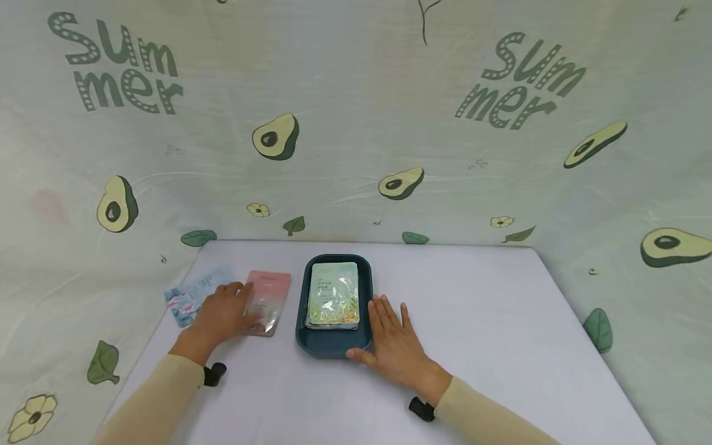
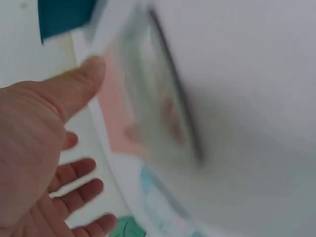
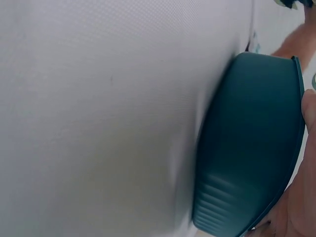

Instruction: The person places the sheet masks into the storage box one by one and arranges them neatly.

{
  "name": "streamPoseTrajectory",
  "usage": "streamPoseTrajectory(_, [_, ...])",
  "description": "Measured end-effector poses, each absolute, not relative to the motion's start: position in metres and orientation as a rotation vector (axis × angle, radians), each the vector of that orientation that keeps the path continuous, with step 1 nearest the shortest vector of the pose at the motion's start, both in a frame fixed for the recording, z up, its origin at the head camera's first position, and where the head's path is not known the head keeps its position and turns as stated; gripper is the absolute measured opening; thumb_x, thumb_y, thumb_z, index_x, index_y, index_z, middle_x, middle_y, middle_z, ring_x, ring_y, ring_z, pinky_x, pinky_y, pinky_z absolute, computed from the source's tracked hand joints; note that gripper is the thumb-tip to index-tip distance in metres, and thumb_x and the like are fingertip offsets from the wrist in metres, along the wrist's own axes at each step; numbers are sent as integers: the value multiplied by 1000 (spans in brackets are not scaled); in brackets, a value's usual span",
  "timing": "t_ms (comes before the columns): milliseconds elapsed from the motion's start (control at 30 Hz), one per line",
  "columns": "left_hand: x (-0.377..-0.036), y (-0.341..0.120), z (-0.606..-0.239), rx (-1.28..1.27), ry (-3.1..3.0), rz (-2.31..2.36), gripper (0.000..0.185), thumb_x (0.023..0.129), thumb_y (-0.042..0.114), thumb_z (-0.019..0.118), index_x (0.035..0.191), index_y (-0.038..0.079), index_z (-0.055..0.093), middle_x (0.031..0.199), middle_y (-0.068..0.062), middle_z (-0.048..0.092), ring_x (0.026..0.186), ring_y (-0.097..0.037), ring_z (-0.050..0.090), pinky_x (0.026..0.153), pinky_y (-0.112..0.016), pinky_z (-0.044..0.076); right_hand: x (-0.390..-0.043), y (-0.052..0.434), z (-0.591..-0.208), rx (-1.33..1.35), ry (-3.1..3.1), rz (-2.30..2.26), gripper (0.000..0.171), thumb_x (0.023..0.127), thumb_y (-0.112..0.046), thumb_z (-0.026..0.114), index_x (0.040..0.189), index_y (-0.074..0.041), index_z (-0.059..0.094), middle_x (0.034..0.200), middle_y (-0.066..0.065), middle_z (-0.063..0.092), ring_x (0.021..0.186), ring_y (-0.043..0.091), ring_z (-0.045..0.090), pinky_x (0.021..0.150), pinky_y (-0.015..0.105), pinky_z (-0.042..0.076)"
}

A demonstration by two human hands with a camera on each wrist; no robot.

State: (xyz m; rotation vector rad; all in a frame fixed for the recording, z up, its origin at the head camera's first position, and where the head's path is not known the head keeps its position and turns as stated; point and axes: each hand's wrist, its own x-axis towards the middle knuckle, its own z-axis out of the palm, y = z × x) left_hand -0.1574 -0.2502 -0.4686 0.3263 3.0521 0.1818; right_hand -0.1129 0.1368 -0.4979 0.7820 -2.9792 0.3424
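Observation:
My left hand (image 1: 219,312) is at the left edge of a pink-and-silver sachet (image 1: 269,303), its fingers reaching over that edge. In the left wrist view its fingers (image 2: 79,195) are spread, with the thumb beside the blurred pink sachet (image 2: 118,118). Farther left lies a light-blue floral sachet (image 1: 186,303), partly covered by this hand. A dark teal tray (image 1: 334,347) holds a stack of sachets, topped by a green-and-yellow sachet (image 1: 334,293). My right hand (image 1: 397,346) rests against the tray's right rim, fingers straight and thumb at the near corner.
Everything sits on a white table (image 1: 473,321). Behind and beside it hangs a pale cloth (image 1: 345,80) printed with avocados and leaves. Each wrist wears a black camera mount, such as the right mount (image 1: 421,409).

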Motion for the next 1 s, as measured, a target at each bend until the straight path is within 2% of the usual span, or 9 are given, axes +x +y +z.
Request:
streamPoseTrajectory(100, [-180, -266, -461, 477, 3113, 6, 90, 83, 49, 88, 148, -2, 54, 130, -29, 60, 119, -52, 55, 94, -67, 53, -112, 135, -499, 785, -2971, 350, 112, 96, -83, 42, 163, 6, 28, 171, 25, 26, 162, 41, 20, 126, 72, 15])
streamPoseTrajectory(167, [-193, -271, -459, 555, 3101, -56, 96, 78, 52, 92, 149, 0, 55, 124, -26, 60, 114, -49, 53, 90, -65, 52, -111, 134, -500, 781, -2972, 356, 113, 96, -83, 42, 164, 5, 28, 171, 25, 26, 162, 40, 20, 126, 71, 15])
streamPoseTrajectory(367, [-215, -271, -463, 535, 2946, -164, 118, 67, 68, 91, 156, 3, 49, 125, -25, 56, 115, -46, 47, 95, -66, 45, -109, 128, -502, 793, -2984, 392, 114, 95, -85, 41, 164, 5, 27, 172, 25, 25, 162, 40, 19, 126, 71, 14])
streamPoseTrajectory(467, [-218, -271, -465, 504, 2902, -208, 119, 64, 72, 90, 154, 3, 51, 124, -27, 56, 114, -48, 47, 97, -69, 43, -108, 125, -501, 809, -2983, 395, 115, 95, -85, 39, 164, 5, 27, 172, 25, 25, 162, 40, 20, 126, 71, 14])
streamPoseTrajectory(600, [-221, -272, -467, 486, 2913, -187, 110, 63, 71, 91, 139, -1, 58, 117, -25, 53, 110, -46, 45, 95, -69, 41, -108, 124, -500, 802, -2989, 366, 114, 95, -85, 37, 164, 5, 26, 172, 25, 25, 162, 40, 19, 127, 70, 15])
streamPoseTrajectory(667, [-224, -270, -467, 482, 2931, -171, 107, 62, 72, 92, 130, -3, 58, 116, -25, 52, 110, -48, 44, 95, -70, 41, -109, 125, -499, 791, -2986, 358, 113, 96, -84, 39, 164, 5, 26, 172, 25, 25, 162, 40, 19, 126, 71, 15])
streamPoseTrajectory(767, [-226, -268, -469, 460, 2953, -185, 110, 60, 73, 92, 126, -5, 52, 118, -27, 51, 116, -51, 44, 97, -72, 40, -109, 127, -499, 775, -2977, 360, 112, 96, -83, 41, 164, 5, 28, 171, 25, 27, 162, 41, 21, 126, 71, 17])
streamPoseTrajectory(900, [-228, -262, -472, 442, 2971, -197, 115, 60, 73, 92, 132, -4, 47, 126, -30, 57, 124, -54, 46, 103, -76, 38, -111, 130, -499, 761, -2985, 367, 111, 97, -82, 44, 164, 5, 27, 172, 24, 26, 162, 41, 20, 126, 71, 16])
streamPoseTrajectory(1000, [-230, -258, -474, 432, 2969, -167, 123, 61, 72, 92, 145, -3, 44, 136, -31, 58, 129, -55, 46, 106, -78, 35, -111, 132, -499, 743, -3004, 373, 110, 97, -80, 46, 164, 5, 27, 172, 24, 25, 162, 40, 19, 126, 71, 15])
